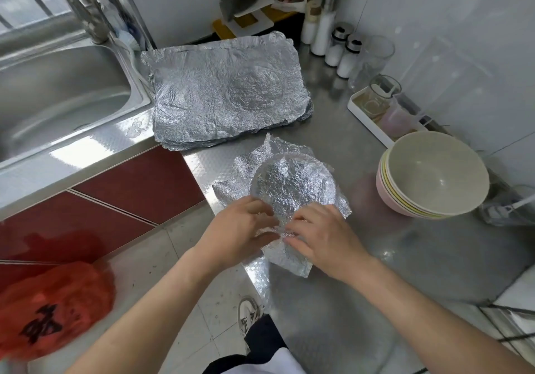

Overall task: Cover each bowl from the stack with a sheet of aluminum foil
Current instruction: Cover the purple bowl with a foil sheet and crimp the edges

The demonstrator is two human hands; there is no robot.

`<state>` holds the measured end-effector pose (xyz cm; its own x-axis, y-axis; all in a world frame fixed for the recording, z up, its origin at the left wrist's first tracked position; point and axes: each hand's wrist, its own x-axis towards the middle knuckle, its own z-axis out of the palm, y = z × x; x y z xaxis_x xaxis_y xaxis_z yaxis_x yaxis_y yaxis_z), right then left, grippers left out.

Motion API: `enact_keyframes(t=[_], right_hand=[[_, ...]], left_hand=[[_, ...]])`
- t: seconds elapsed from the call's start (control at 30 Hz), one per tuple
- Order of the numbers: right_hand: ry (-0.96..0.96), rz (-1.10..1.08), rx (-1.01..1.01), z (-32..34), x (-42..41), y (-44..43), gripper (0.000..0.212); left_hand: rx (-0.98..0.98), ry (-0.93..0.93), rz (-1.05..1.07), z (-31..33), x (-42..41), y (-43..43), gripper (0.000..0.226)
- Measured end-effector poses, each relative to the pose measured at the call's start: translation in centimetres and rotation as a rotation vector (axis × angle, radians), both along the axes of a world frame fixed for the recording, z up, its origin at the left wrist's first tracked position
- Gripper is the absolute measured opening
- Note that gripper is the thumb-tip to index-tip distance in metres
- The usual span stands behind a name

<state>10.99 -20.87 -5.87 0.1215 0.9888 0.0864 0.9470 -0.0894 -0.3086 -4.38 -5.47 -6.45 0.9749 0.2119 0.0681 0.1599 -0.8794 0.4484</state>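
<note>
A bowl draped in a crinkled foil sheet stands on the steel counter near its front corner; the bowl itself is hidden under the foil. My left hand and my right hand meet at the near rim, both pinching the foil's near edge with curled fingers. A stack of bowls, cream on top with yellow and pink below, stands to the right. A pile of flat foil sheets lies at the back of the counter.
A sink is at the left. Salt shakers, a glass and a white tray with cups line the right wall. A red plastic bag hangs low at the left.
</note>
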Motion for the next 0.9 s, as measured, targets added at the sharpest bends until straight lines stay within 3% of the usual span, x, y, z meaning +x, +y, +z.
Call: enact_keyframes(t=[0.27, 0.43, 0.57, 0.63, 0.77, 0.9], right_hand=[[-0.166, -0.013, 0.065, -1.8, -1.6, 0.3, 0.009], [-0.245, 0.064, 0.116, -1.1, 0.0, 0.0, 0.014], [-0.207, 0.094, 0.056, -0.5, 2.3, -1.2, 0.015], [-0.131, 0.046, 0.026, 0.0, 3.1, -1.8, 0.008], [-0.097, 0.046, 0.032, 0.2, 2.9, -2.2, 0.013], [-0.138, 0.057, 0.02, -0.7, 2.3, -1.8, 0.017]], left_hand=[[0.2, -0.143, -0.108, -1.5, 0.6, -0.6, 0.008], [0.275, -0.15, -0.093, -1.3, 2.0, -2.4, 0.019], [0.216, -0.119, -0.008, -1.5, 3.2, -4.5, 0.013], [0.152, -0.099, 0.007, -1.4, 3.4, -5.1, 0.025], [0.039, -0.109, 0.07, -0.5, 3.5, -4.8, 0.036], [0.05, -0.073, -0.013, -0.9, 3.2, -3.7, 0.023]])
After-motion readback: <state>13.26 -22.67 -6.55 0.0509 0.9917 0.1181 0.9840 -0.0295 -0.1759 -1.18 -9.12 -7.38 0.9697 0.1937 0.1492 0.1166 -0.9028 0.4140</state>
